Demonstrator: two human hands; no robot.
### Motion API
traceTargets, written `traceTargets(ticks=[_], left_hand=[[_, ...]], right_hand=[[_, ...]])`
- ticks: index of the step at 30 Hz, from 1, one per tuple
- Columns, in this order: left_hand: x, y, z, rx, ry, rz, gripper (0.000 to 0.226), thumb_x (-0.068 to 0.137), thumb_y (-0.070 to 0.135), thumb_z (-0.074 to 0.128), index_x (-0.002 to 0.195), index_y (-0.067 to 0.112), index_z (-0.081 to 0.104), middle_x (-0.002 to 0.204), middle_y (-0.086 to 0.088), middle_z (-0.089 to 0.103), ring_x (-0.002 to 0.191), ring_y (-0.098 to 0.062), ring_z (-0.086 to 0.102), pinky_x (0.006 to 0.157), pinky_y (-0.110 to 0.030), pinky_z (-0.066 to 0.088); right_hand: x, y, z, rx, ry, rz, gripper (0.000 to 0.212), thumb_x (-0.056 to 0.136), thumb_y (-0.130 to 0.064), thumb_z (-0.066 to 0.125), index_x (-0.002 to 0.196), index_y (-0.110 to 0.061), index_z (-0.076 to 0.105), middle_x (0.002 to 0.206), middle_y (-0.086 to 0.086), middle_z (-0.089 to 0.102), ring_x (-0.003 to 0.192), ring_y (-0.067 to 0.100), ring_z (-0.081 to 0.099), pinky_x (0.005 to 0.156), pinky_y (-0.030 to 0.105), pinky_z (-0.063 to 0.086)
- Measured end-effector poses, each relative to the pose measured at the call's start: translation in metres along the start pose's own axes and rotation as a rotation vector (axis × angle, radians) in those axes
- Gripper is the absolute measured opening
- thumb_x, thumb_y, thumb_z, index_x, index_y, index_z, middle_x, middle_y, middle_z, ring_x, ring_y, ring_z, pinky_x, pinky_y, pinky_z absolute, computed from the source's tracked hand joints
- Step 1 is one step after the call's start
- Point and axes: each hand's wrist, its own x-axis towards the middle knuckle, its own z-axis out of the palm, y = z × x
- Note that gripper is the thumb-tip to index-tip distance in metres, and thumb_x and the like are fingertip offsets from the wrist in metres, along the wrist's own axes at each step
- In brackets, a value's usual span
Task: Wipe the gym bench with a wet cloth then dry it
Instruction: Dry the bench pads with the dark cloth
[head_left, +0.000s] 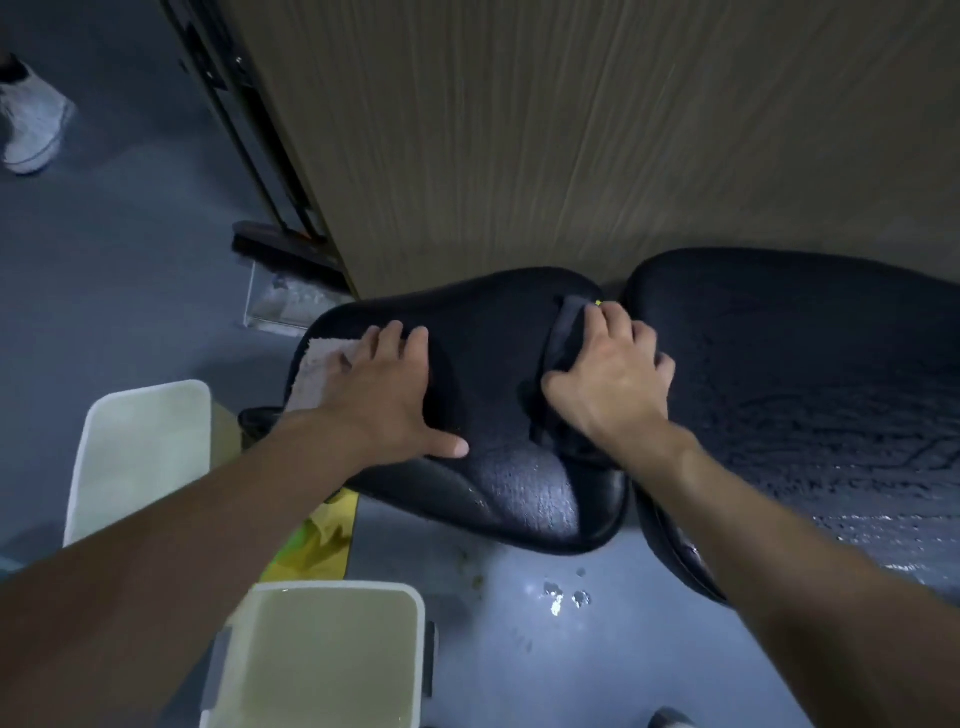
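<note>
Head view, looking down on the gym bench. The seat pad (498, 467) sits at centre frame; the larger back pad (805, 405) adjoins it at 3 o'clock, with a narrow gap between the two. Both pads are black, and both show a beaded wet sheen, heaviest on the back pad toward 4 o'clock

The left hand (389, 395) lies flat on the seat pad's left portion, fingers spread, thumb out toward 5 o'clock, palm down. Its fingertips touch or overlap the edge of a pale cloth (317, 374) resting on the pad's 9 o'clock end; it is not grasping it

The right hand (608, 374) is pressed down on a dark cloth (563, 332) at the seat pad's 2 o'clock side, close to the gap, fingers curled over the fabric and bunching it beneath the palm (a small yellow-green fleck shows just above the fingertips, identity unclear)

Surroundings: two pale rectangular bins on the grey floor (130, 291), one (140, 457) at 9 o'clock of the seat pad, the other (322, 660) at 7 o'clock, near the frame bottom, holding what appears to be cloudy liquid. A yellow item (322, 540) lies between them, partly under the left forearm. Water drops (566, 597) sit on the floor at 6 o'clock of the seat pad. A wood-grain panel (571, 130) fills 12 o'clock. A white shoe (31, 124) shows at 10 o'clock, far left
</note>
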Motion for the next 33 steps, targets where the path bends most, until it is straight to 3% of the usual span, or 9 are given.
traceTargets(ticks=[6,10,15,18,22,26,30,33], left_hand=[[-0.003,0.003,0.005,-0.023,0.02,-0.02,0.129,0.067,0.072,0.07,0.153,0.008,0.0,0.164,-0.011,-0.009,0.15,-0.031,-0.01,0.119,-0.056,0.008],[-0.002,0.006,0.004,-0.022,0.009,-0.035,0.128,0.069,0.07,0.07,0.153,0.007,-0.002,0.163,-0.013,-0.012,0.15,-0.031,-0.012,0.119,-0.057,0.006],[-0.001,0.008,0.003,-0.031,-0.027,-0.046,0.129,0.071,0.067,0.07,0.152,0.004,-0.008,0.162,-0.015,-0.017,0.149,-0.031,-0.017,0.119,-0.058,0.001],[0.0,0.009,0.003,-0.015,-0.034,-0.059,0.13,0.07,0.069,0.069,0.153,0.006,-0.009,0.162,-0.012,-0.017,0.149,-0.029,-0.017,0.119,-0.057,0.0],[0.0,0.011,0.003,0.004,-0.032,-0.073,0.132,0.068,0.072,0.068,0.153,0.007,-0.008,0.163,-0.01,-0.016,0.15,-0.028,-0.014,0.119,-0.057,0.005],[-0.003,0.02,-0.003,0.059,-0.06,-0.089,0.128,0.074,0.065,0.069,0.152,0.003,-0.011,0.161,-0.017,-0.018,0.149,-0.034,-0.017,0.12,-0.056,0.001],[-0.012,0.055,-0.003,-0.008,-0.006,0.052,0.104,0.088,0.048,0.06,0.154,0.011,-0.012,0.162,-0.008,-0.02,0.147,-0.025,-0.024,0.119,-0.05,-0.009],[-0.011,0.105,0.0,-0.162,0.109,0.198,0.075,0.096,0.03,0.047,0.156,0.014,0.004,0.164,-0.001,-0.006,0.15,-0.018,-0.015,0.121,-0.044,-0.006]], right_hand=[[0.086,-0.041,-0.023,-0.15,-0.196,-0.036,0.065,0.084,-0.033,0.052,0.146,-0.024,0.036,0.152,0.0,0.033,0.141,0.031,0.023,0.112,0.057,0.019],[0.109,-0.091,-0.01,-0.396,-0.357,-0.268,0.056,0.087,-0.036,0.046,0.142,-0.03,0.044,0.148,0.0,0.042,0.14,0.029,0.028,0.113,0.058,0.017],[0.101,-0.15,0.015,-0.347,-0.474,-0.486,0.054,0.083,-0.035,0.048,0.136,-0.041,0.051,0.14,-0.005,0.052,0.135,0.024,0.038,0.108,0.05,0.021],[0.096,-0.136,0.01,-0.251,-0.442,-0.461,0.051,0.085,-0.034,0.045,0.134,-0.042,0.051,0.136,-0.007,0.052,0.136,0.022,0.034,0.108,0.05,0.024],[0.088,-0.092,-0.002,-0.146,-0.269,-0.309,0.056,0.083,-0.032,0.051,0.139,-0.032,0.048,0.143,-0.004,0.045,0.142,0.026,0.021,0.105,0.062,0.026],[0.074,-0.039,-0.023,-0.049,-0.094,-0.164,0.057,0.082,-0.022,0.057,0.138,-0.025,0.044,0.143,-0.003,0.042,0.136,0.032,0.026,0.097,0.058,0.032],[0.044,0.014,-0.052,-0.014,0.035,-0.226,0.067,0.081,-0.02,0.059,0.145,-0.026,0.039,0.146,-0.005,0.042,0.132,0.029,0.032,0.097,0.053,0.036],[0.014,0.057,-0.069,-0.126,0.132,-0.25,0.079,0.08,-0.034,0.059,0.151,-0.028,0.027,0.16,-0.004,0.025,0.144,0.027,0.019,0.106,0.057,0.031]])
